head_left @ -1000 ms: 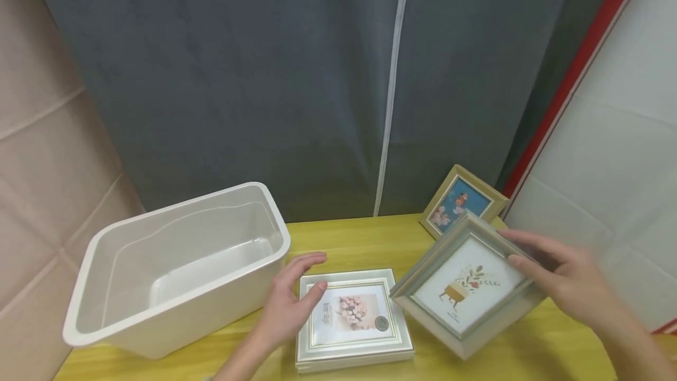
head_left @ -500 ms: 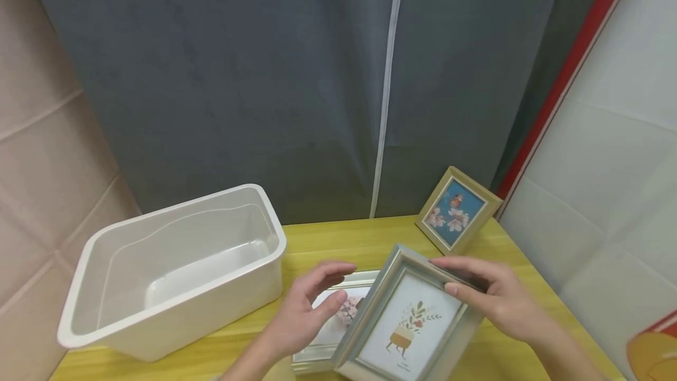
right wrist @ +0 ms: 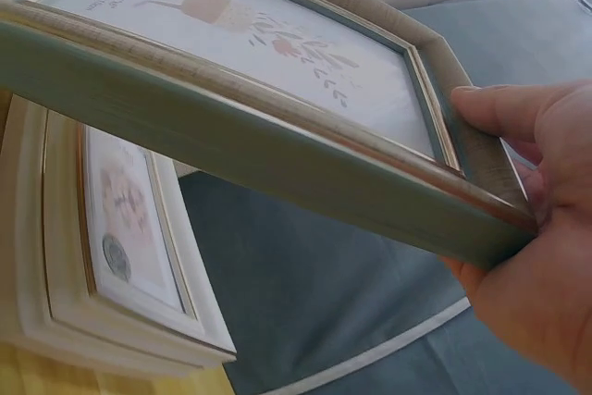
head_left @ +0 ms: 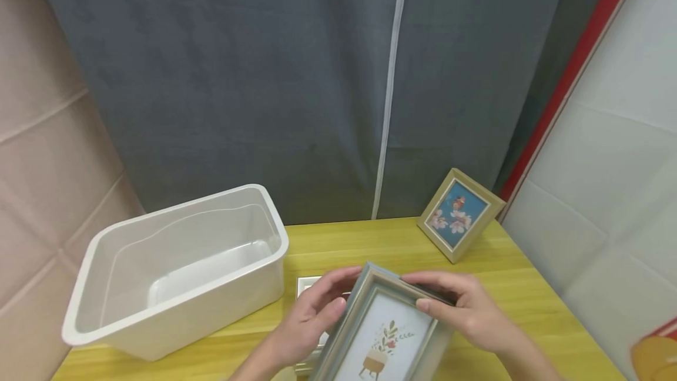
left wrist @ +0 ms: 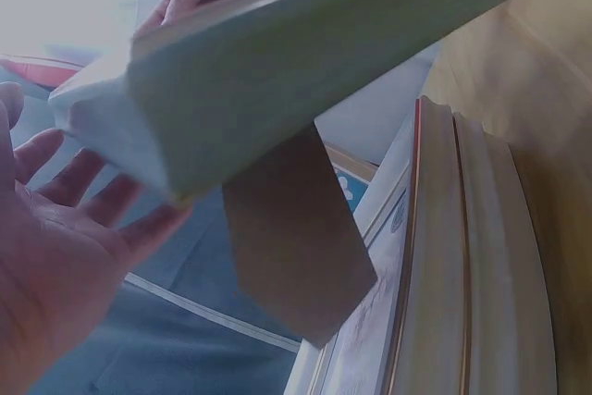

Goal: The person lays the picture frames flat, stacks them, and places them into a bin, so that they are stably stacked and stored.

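My right hand (head_left: 465,310) grips the upper right edge of a grey-green picture frame (head_left: 370,287), thumb on its front. The frame is tilted above the table and shows a potted-plant print. At its left side, my left hand (head_left: 312,316) has loosely spread fingers, close to the corner; contact is hard to tell. In the left wrist view the left fingers (left wrist: 111,201) lie by that corner, and a brown stand flap (left wrist: 296,238) hangs from the frame's back. Below it, a stack of silver-white picture frames (right wrist: 129,293) lies flat, mostly hidden in the head view.
A white plastic bin (head_left: 211,304) stands on the left of the yellow wooden table (head_left: 349,240). At the back right, a beige picture frame (head_left: 455,216) with a blue flower picture stands upright. A grey curtain (head_left: 254,87) hangs behind. A yellow-red object (head_left: 656,357) shows at the right edge.
My right hand has brought the grey-green frame left and down over the stack, covering most of it. My left hand has moved right, up to the frame's left side.
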Tool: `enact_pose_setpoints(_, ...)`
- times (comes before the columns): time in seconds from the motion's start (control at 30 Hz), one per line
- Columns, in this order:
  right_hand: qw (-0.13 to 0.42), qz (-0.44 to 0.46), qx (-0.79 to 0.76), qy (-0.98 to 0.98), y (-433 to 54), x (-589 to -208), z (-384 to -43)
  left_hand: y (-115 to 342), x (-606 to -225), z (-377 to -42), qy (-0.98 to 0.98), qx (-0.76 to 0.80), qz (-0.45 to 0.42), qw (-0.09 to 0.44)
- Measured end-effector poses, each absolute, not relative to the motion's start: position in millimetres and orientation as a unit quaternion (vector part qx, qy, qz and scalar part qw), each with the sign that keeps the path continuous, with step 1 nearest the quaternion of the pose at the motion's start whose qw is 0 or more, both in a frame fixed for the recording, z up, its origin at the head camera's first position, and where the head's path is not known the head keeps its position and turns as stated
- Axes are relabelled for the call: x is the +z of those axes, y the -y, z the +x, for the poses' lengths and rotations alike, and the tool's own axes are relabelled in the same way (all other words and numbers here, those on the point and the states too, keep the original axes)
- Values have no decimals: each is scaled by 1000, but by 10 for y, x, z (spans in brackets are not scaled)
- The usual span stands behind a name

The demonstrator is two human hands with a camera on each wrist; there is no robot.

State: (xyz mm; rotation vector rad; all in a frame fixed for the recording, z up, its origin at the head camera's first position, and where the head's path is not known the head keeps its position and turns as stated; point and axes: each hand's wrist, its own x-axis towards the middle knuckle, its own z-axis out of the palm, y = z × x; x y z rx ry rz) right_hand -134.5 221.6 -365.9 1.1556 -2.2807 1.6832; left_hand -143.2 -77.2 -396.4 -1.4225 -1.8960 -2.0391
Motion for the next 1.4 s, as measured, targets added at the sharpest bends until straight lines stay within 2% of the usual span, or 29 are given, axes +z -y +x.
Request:
enact_pose_setpoints(0.27, 34, 382, 566, 730, -2121, -3691, -1362, 792, -3945, -1418, 615, -645, -454, 5)
enact_pose_setpoints(0.5, 38, 386, 577, 719, -2082, -3718, -1368, 807, -3947, -1399, 623, -654, -428, -18)
enact_pose_setpoints(0.97, 62, 381, 578, 718, -2088, -3775, -1371, 786, -4031, -1409, 573, -670, -470, -42)
enact_pose_setpoints(1.4, 75, 380, 576, 720, -2088, -3805, -1379, 804, -4086, -1404, 602, -656, -454, -32)
